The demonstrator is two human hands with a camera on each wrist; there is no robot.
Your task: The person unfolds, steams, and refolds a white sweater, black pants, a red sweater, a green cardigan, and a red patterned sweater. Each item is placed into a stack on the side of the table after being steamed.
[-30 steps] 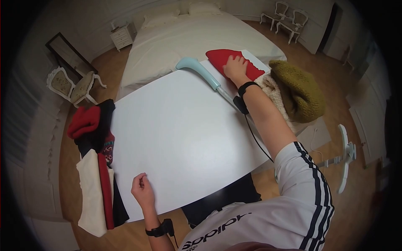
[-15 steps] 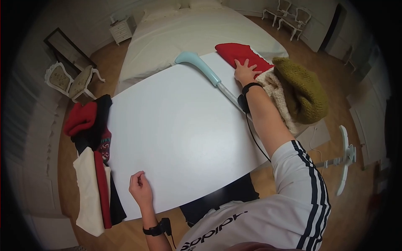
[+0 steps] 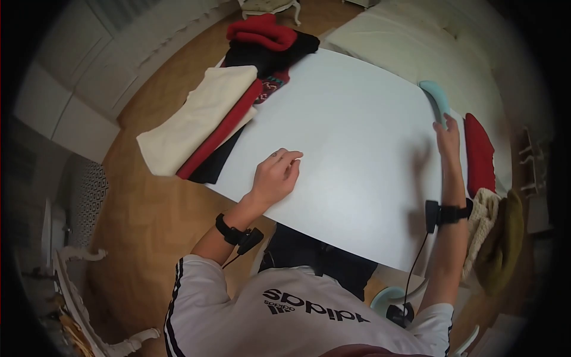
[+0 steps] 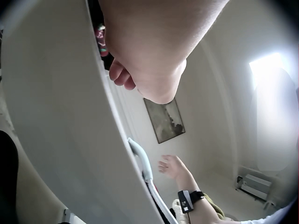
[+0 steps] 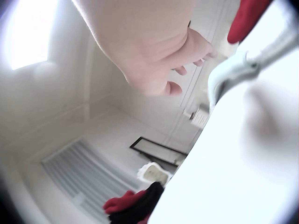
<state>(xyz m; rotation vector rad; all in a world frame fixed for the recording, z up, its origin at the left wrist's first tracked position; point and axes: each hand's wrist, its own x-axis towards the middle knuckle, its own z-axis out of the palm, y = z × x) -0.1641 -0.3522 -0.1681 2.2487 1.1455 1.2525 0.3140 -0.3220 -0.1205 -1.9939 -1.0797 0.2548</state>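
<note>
My left hand (image 3: 276,175) hovers over the front left of the white table (image 3: 345,143), its fingers loosely bent and nothing in them. Close to it, a cream garment (image 3: 199,122) hangs folded over the left edge beside red and black clothes. My right hand (image 3: 448,143) is raised at the right side with relaxed fingers, holding nothing. In the head view it overlaps a pale blue curved garment steamer head (image 3: 437,98); the right wrist view shows a gap between the fingers and that steamer head (image 5: 229,74). A red knit piece (image 3: 479,154) lies just right of the hand.
A red knit (image 3: 262,33) sits on black clothing at the far left corner. Cream knitwear (image 3: 483,217) and an olive knit (image 3: 505,250) lie along the right edge. The bed (image 3: 404,47) stands behind the table. A cable runs from the right wrist.
The right hand has lifted off the red knit and come back beside the steamer head. The head view has turned left, and the left hand has moved toward the clothes on the left.
</note>
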